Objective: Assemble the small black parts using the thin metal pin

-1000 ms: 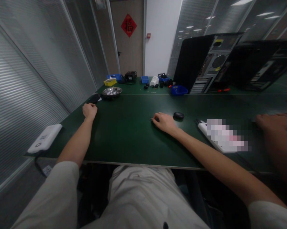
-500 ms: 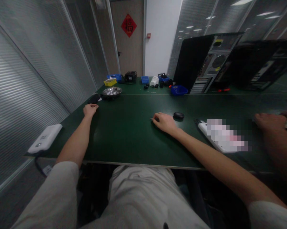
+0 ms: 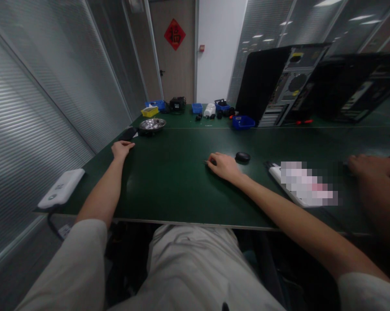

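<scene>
My left hand (image 3: 121, 149) is closed over the left part of the green table (image 3: 169, 181), thumb and fingertips pressed together; what they hold, if anything, is too small to make out. Just beyond it lies a flat black object (image 3: 128, 133), beside a shiny metal bowl (image 3: 152, 125) with small things in it. My right hand (image 3: 224, 166) rests on the table with its fingers curled. A thin, short tip (image 3: 205, 161) pokes out from its pinch, its kind unclear. Right of that hand sits a black oval object (image 3: 243, 157), like a computer mouse.
A white device (image 3: 61, 188) lies at the left edge; another white one, partly blurred out (image 3: 290, 192), lies under my right forearm's far side. Computer towers (image 3: 262, 84) and a blue tray (image 3: 243, 122) stand at the back. Another person's hands (image 3: 372, 165) work at the right.
My left hand has turned slightly, its fingertips now pointing more to the right. My right hand stays put. The other person's hands have shifted a little.
</scene>
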The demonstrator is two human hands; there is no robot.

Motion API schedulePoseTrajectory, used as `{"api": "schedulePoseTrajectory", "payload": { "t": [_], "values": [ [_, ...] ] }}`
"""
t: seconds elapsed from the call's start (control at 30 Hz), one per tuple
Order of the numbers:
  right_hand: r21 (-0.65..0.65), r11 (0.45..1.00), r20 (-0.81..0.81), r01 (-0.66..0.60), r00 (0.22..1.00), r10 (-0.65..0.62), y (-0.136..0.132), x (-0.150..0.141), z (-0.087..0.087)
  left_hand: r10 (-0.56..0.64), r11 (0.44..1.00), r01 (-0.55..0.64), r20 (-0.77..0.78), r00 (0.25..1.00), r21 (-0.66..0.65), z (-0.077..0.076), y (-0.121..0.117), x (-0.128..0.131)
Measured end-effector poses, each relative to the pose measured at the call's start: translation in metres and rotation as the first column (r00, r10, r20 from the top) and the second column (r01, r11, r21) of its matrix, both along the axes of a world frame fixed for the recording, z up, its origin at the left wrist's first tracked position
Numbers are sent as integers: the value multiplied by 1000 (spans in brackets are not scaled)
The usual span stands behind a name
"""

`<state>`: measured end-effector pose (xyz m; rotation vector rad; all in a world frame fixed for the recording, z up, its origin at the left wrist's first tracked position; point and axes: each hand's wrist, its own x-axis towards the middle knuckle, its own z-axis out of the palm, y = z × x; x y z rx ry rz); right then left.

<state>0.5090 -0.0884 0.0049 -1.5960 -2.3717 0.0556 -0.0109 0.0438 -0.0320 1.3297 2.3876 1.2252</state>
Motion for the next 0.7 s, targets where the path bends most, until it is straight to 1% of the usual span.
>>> {"api": "schedulePoseTrajectory", "payload": {
  "t": [0.2, 0.4, 0.53, 0.7],
  "values": [
    [-29, 1000, -3, 0, 1000, 0, -1, 0, 3, -7, 1000, 8, 25, 1000, -30, -1, 3, -4],
    [-22, 1000, -3, -1, 1000, 1, 0, 0, 2, -1, 997, 5, 56, 998, -74, -3, 8, -4],
    [-22, 1000, 12, 3, 1000, -2, 0, 0, 2, 8, 998, -6, 24, 1000, -61, -3, 8, -1],
    [-3, 1000, 18, 12, 1000, -12, 0, -1, 0, 22, 998, -20, 20, 1000, -53, -2, 6, 1]
  ]
}}
